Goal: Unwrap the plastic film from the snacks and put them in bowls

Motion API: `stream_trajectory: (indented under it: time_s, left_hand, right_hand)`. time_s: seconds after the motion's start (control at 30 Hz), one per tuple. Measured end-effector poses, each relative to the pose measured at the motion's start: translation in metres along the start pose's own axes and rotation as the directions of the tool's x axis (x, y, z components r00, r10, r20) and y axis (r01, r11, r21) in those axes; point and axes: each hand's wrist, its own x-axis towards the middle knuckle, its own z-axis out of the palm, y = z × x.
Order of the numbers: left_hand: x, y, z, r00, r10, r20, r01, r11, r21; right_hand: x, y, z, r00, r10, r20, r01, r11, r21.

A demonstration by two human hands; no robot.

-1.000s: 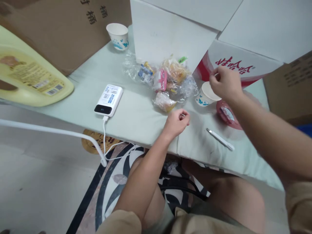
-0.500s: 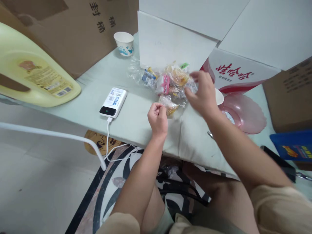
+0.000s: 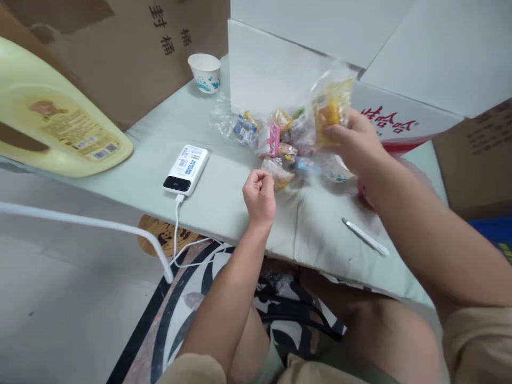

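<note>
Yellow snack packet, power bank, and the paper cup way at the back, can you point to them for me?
Yellow snack packet (image 3: 328, 112): head view, on its yellow middle.
Power bank (image 3: 186, 168): head view, on its white top face.
Paper cup (image 3: 206, 81): head view, on its outer wall, below the rim.

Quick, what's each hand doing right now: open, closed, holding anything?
Left hand: closed in a fist; whether anything is inside cannot be told.
Right hand: closed on a clear snack packet with yellow contents, held up.

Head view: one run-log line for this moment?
right hand: holds snack packet above snack pile | left hand: closed fist at table edge beside pile | nearby: power bank, paper cup
</note>
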Motion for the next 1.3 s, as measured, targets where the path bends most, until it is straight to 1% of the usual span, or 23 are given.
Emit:
stream_trajectory:
  time_s: [0.07,0.1,0.17,0.2,0.23,0.27,0.33,0.37,0.4,0.43,0.47,0.5,0.63,0.73,0.8,0.87,0.93,1.0,1.03,1.1,1.2,1.23,1.3]
  left_hand:
    - [-0.001,-0.002,0.000,1.000,0.002,0.018,-0.002,1.000,-0.006]
    - [-0.002,-0.003,0.001,0.999,-0.001,0.052,0.002,1.000,-0.013]
    - [-0.007,-0.007,0.006,0.980,-0.038,0.194,0.041,0.999,-0.014]
    - [-0.011,-0.008,0.009,0.951,-0.077,0.299,0.082,0.997,-0.006]
    - [-0.015,-0.011,0.014,0.897,-0.134,0.421,0.144,0.990,0.008]
    - [-0.021,-0.013,0.019,0.813,-0.207,0.544,0.226,0.974,0.031]
    - [-0.034,-0.020,0.030,0.573,-0.360,0.736,0.416,0.902,0.116]
    - [-0.040,-0.024,0.036,0.453,-0.418,0.788,0.490,0.855,0.171]
    - [-0.046,-0.029,0.041,0.366,-0.456,0.811,0.534,0.817,0.218]
    - [-0.052,-0.033,0.046,0.329,-0.473,0.817,0.547,0.801,0.244]
    - [-0.056,-0.037,0.050,0.336,-0.475,0.813,0.536,0.807,0.250]
    - [-0.059,-0.040,0.053,0.369,-0.467,0.803,0.505,0.826,0.248]
    - [-0.060,-0.050,0.063,0.552,-0.392,0.736,0.311,0.916,0.255]
    - [-0.052,-0.057,0.070,0.684,-0.308,0.661,0.198,0.951,0.238]
    - [-0.045,-0.063,0.072,0.767,-0.281,0.577,0.186,0.958,0.219]
    - [-0.038,-0.066,0.071,0.824,-0.297,0.483,0.227,0.953,0.199]
    - [-0.032,-0.068,0.068,0.841,-0.346,0.417,0.291,0.937,0.191]
    - [-0.028,-0.069,0.064,0.837,-0.384,0.390,0.327,0.922,0.207]
    - [-0.027,-0.069,0.062,0.833,-0.391,0.391,0.327,0.919,0.222]
    - [-0.029,-0.070,0.060,0.833,-0.364,0.416,0.276,0.926,0.258]
    - [-0.036,-0.069,0.058,0.821,-0.275,0.501,0.116,0.939,0.325]
    - [-0.038,-0.068,0.058,0.800,-0.261,0.540,0.074,0.937,0.342]
    - [-0.042,-0.064,0.057,0.725,-0.277,0.631,0.047,0.933,0.356]
  right_hand:
    - [-0.033,0.001,-0.019,0.994,0.108,0.008,-0.104,0.931,0.350]
    - [-0.052,0.004,-0.027,0.987,0.159,0.003,-0.143,0.880,0.453]
    - [-0.092,0.019,-0.036,0.966,0.258,-0.011,-0.205,0.794,0.572]
    - [-0.113,0.029,-0.036,0.955,0.297,-0.003,-0.230,0.746,0.625]
    - [-0.132,0.042,-0.033,0.942,0.333,0.030,-0.264,0.686,0.678]
    - [-0.151,0.055,-0.026,0.928,0.364,0.082,-0.308,0.623,0.719]
    - [-0.181,0.081,-0.007,0.890,0.408,0.206,-0.405,0.498,0.766]
    - [-0.192,0.092,0.003,0.878,0.414,0.242,-0.432,0.463,0.774]
    - [-0.200,0.101,0.012,0.874,0.404,0.271,-0.448,0.451,0.772]
    - [-0.205,0.108,0.019,0.875,0.388,0.288,-0.453,0.453,0.768]
    - [-0.207,0.112,0.024,0.882,0.373,0.288,-0.445,0.461,0.767]
    - [-0.208,0.116,0.027,0.888,0.357,0.289,-0.438,0.468,0.768]
    - [-0.203,0.121,0.024,0.874,0.299,0.384,-0.482,0.434,0.761]
    - [-0.203,0.127,0.019,0.852,0.292,0.434,-0.517,0.343,0.784]
    - [-0.206,0.134,0.016,0.840,0.314,0.443,-0.528,0.282,0.801]
    - [-0.210,0.142,0.014,0.844,0.350,0.406,-0.519,0.338,0.785]
    - [-0.214,0.151,0.012,0.907,0.350,0.236,-0.406,0.569,0.715]
    - [-0.217,0.155,0.013,0.977,0.211,0.004,-0.180,0.823,0.539]
    - [-0.217,0.155,0.013,0.992,0.106,-0.071,-0.065,0.899,0.433]
    - [-0.215,0.151,0.015,0.991,-0.076,-0.106,0.102,0.956,0.275]
    - [-0.210,0.139,0.019,0.967,-0.254,-0.020,0.252,0.937,0.241]
    - [-0.208,0.135,0.020,0.957,-0.290,-0.001,0.280,0.922,0.268]
    - [-0.204,0.129,0.023,0.952,-0.305,-0.017,0.293,0.895,0.336]
